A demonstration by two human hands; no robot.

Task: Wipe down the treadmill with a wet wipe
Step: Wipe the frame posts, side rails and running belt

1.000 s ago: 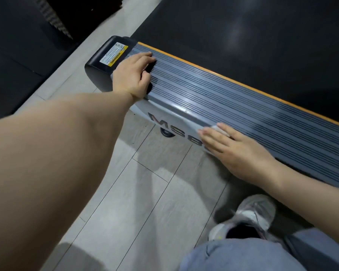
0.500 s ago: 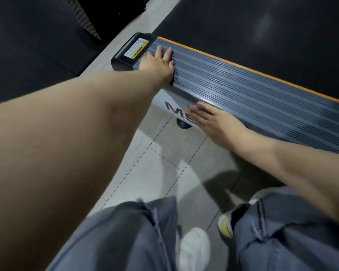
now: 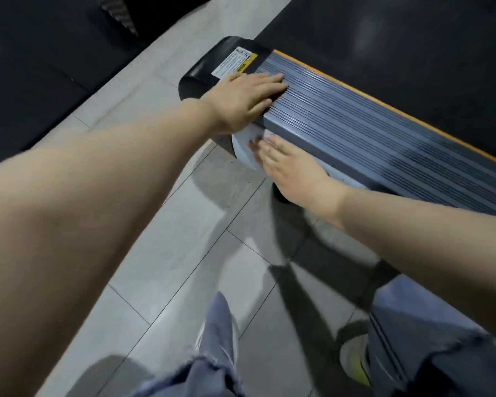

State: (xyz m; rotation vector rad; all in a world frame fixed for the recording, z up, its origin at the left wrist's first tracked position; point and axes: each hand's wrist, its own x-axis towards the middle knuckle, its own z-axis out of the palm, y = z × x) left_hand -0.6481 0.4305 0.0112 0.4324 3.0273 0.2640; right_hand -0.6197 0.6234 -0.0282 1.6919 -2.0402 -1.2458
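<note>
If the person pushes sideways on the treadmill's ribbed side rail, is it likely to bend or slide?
The ribbed side rail looks like a stiff moulded part of the treadmill frame, so it probably will not bend. The left hand lies flat on it with no visible sag. The whole base sits on floor tiles and is likely too heavy to slide.

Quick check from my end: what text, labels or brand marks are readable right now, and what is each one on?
"WAR...": yellow strip of the warning sticker on the treadmill's black end cap, partly cut off by the left hand.
Fine print on that sticker's white part: too small to read.
Side panel lettering: hidden by the right hand.
</note>
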